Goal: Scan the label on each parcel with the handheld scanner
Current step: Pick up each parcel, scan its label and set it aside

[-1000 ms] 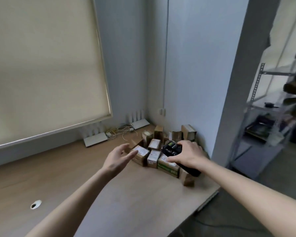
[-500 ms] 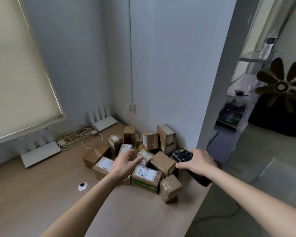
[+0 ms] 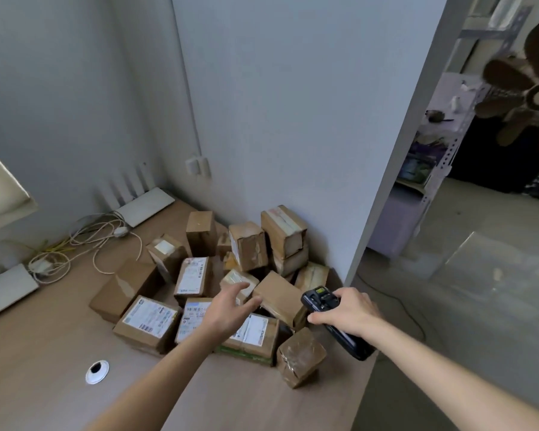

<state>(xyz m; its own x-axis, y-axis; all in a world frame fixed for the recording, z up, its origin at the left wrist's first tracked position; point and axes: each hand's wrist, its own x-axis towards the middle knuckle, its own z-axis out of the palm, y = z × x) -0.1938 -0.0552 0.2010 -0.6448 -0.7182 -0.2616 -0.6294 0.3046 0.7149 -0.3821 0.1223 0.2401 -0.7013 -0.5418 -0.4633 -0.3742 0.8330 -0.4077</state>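
**Scanner in the right hand, parcels lying forward and to its left**

The right hand (image 3: 347, 312) has a closed grip around the middle of the handheld scanner (image 3: 330, 318); the fingers wrap over its dark body. The long axis of the scanner runs diagonally: the tail end points back and to the right, past the edge of the tabletop (image 3: 44, 353), and the head with the small lit screen points forward and left, toward the pile of parcels (image 3: 231, 281).

The left hand (image 3: 231, 309) holds nothing; its grip is wide, with fingers spread and relaxed above the front parcels. It is the nearer hand to the labels. Just under it lies a parcel with a white label (image 3: 251, 332) facing up, partly covered by the wrist. Further left is a second labelled parcel (image 3: 148, 320), also label up.

A plain brown parcel (image 3: 279, 297) lies tilted between the two hands, touching close to the scanner head, with no label visible. In my judgement, the scanner needs to turn more to the left and downward to meet an upward-facing label.
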